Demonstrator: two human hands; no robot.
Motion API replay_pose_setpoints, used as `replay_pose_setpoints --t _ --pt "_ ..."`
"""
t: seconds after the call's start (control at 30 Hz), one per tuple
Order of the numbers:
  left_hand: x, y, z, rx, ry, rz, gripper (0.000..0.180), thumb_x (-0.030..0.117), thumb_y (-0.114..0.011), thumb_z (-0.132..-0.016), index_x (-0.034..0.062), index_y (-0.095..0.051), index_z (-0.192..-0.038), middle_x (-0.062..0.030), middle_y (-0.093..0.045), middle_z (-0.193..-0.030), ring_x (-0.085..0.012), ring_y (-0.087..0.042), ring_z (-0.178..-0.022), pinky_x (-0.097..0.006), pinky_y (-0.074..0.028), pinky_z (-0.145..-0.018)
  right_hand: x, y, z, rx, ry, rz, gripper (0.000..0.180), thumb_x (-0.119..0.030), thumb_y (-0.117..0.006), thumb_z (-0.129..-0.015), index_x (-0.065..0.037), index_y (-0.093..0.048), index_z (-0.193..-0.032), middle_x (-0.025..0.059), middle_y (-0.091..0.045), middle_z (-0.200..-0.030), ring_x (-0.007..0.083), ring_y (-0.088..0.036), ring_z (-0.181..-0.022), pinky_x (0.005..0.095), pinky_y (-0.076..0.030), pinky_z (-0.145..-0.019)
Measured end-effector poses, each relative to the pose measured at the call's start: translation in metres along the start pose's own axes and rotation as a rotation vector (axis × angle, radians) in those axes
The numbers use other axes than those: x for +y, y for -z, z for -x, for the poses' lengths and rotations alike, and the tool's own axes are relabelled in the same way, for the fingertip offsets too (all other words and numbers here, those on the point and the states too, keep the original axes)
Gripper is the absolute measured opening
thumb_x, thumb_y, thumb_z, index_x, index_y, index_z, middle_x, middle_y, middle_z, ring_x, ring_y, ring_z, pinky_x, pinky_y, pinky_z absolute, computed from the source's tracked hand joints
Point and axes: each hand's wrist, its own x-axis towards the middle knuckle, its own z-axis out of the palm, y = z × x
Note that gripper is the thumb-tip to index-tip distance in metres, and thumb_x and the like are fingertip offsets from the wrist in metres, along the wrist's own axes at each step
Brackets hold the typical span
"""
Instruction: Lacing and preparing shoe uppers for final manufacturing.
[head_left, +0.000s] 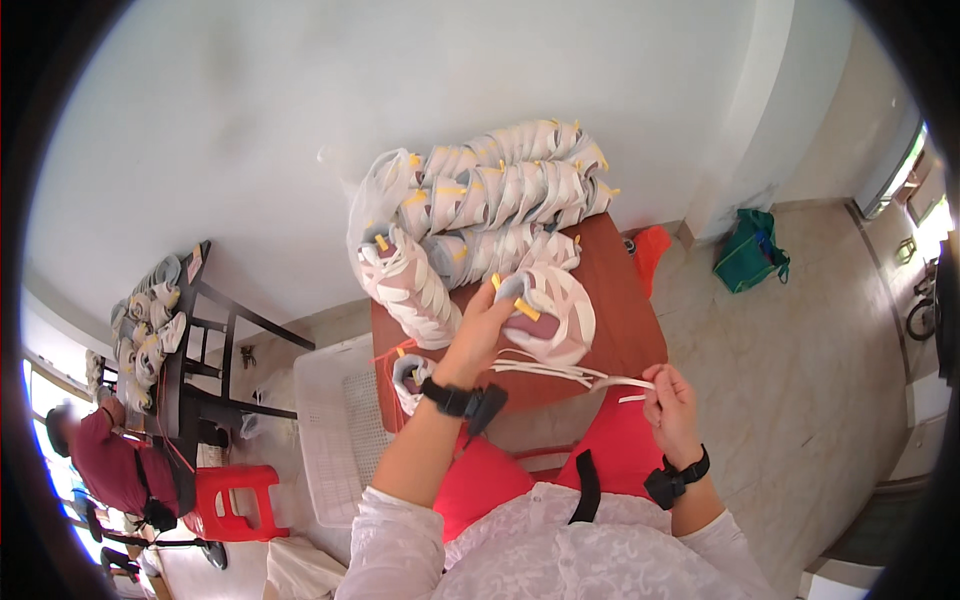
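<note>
A pink and white shoe upper (565,318) with yellow tabs is above the near part of the brown table (630,300). My left hand (484,335) grips it at its collar, fingers closed on the edge. Several white laces (545,371) stretch to the right from beneath the upper. Their ends are pinched in my right hand (672,402), which is off the table's front right corner, over my red-clad lap. Another upper (408,378) lies at the table's left edge, partly hidden by my left forearm.
Nested rows of uppers (500,195) fill the table's back, beside a clear plastic bag (378,190). A white plastic crate (335,430) stands on the left. Farther left, a person (125,455) sits at a dark table (185,370) near a red stool (238,500). A green bag (748,250) rests right.
</note>
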Motion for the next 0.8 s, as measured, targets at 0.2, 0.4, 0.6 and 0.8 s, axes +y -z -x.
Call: replay_pose_setpoints --t 0.2,0.4,0.6,0.8 --pt "-0.033 0.02 0.1 0.052 0.158 0.383 0.035 0.023 -0.052 -0.097 0.0045 -0.05 -0.127 -0.0077 -0.058 -0.121 -0.019 -0.057 -0.11 -0.034 -0.046 -0.095 -0.015 -0.025 0.02 -0.146 -0.262 -0.401 0.017 -0.021 -0.05 -0.1 -0.005 -0.055 -0.103 -0.0023 -0.053 -0.071 0.0024 -0.036 -0.049 0.0179 -0.029 -0.044" --pt "-0.049 0.029 0.14 0.152 0.197 0.459 0.034 0.021 -0.053 -0.095 0.0045 -0.05 -0.124 -0.009 -0.06 -0.116 -0.0202 -0.058 -0.108 -0.035 -0.047 -0.093 -0.011 -0.043 0.008 -0.156 0.069 -0.123 0.015 -0.017 -0.051 -0.098 -0.005 -0.059 -0.1 0.0005 -0.06 -0.078 0.0025 -0.04 -0.053 0.0188 -0.031 -0.046" --pt "-0.051 0.019 0.13 -0.068 0.252 0.254 0.034 0.021 -0.056 -0.094 0.0024 -0.051 -0.122 -0.0085 -0.061 -0.11 -0.0149 -0.06 -0.1 -0.03 -0.049 -0.088 0.04 -0.074 -0.002 -0.396 -0.192 0.286 0.026 -0.02 -0.056 -0.096 0.0 -0.063 -0.111 0.0048 -0.066 -0.094 0.0059 -0.057 -0.072 0.0216 -0.045 -0.059" --pt "-0.054 0.013 0.12 0.029 0.114 0.103 0.044 0.028 -0.06 -0.094 0.002 -0.046 -0.127 -0.0098 -0.058 -0.119 -0.0167 -0.056 -0.11 -0.033 -0.046 -0.095 0.043 -0.078 -0.01 -0.404 -0.584 -0.295 0.034 -0.021 -0.058 -0.095 0.002 -0.056 -0.12 0.0083 -0.065 -0.11 0.0141 -0.064 -0.095 0.0292 -0.053 -0.083"
